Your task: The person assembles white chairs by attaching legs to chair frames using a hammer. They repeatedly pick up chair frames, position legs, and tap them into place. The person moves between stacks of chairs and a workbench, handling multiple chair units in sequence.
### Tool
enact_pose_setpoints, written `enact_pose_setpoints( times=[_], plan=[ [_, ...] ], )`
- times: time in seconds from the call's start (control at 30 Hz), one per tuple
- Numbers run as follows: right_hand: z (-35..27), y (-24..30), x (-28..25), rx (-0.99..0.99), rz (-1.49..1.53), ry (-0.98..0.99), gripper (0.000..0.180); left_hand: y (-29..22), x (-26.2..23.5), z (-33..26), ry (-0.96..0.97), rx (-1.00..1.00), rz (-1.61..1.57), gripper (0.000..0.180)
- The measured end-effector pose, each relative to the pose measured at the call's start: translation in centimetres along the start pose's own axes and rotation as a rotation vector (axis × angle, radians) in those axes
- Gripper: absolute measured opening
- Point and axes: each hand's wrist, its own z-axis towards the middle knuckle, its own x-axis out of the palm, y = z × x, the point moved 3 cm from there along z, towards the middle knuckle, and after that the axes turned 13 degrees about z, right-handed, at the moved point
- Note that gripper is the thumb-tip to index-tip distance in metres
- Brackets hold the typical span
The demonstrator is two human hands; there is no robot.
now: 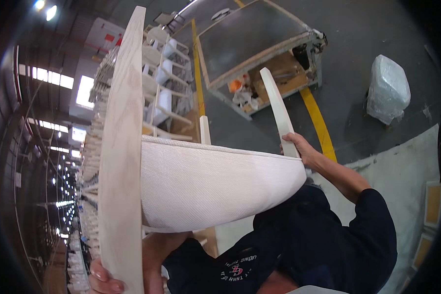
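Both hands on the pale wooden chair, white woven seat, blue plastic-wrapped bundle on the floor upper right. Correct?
Not quite: in the head view the plastic-wrapped bundle on the floor is white, not blue. The rest holds: the left hand grips the chair's wide pale wooden rail, the right hand grips a leg, and the seat is white woven.

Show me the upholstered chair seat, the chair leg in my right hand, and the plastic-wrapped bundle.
upholstered chair seat (210, 188), head view, middle of fabric
chair leg (277, 105), head view, mid-length
plastic-wrapped bundle (388, 88), head view, centre of wrap
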Motion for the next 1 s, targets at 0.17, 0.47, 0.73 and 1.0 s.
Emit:
enact_pose_setpoints(
  times=[0.17, 0.47, 0.73, 1.0],
  plan=[
    [12.9, 9.3, 1.1, -0.076, 0.119, 0.001, 0.045, 12.2, 13.9, -7.0, 0.028, 0.039, -0.015, 0.076],
    [31.5, 26.4, 2.3, -0.002, 0.293, -0.037, 0.062, 34.7, 38.2, -18.1, 0.252, -0.125, -0.162, 0.081],
    [40.2, 36.7, 1.8, 0.097, 0.455, 0.018, 0.064, 49.7, 62.7, -31.1, 0.549, -0.652, -0.651, 0.057],
    [42.5, 46.4, 5.4, 0.202, 0.596, 0.085, 0.060, 60.6, 81.9, -41.2, 0.668, -0.968, -0.610, 0.030]
  ],
)
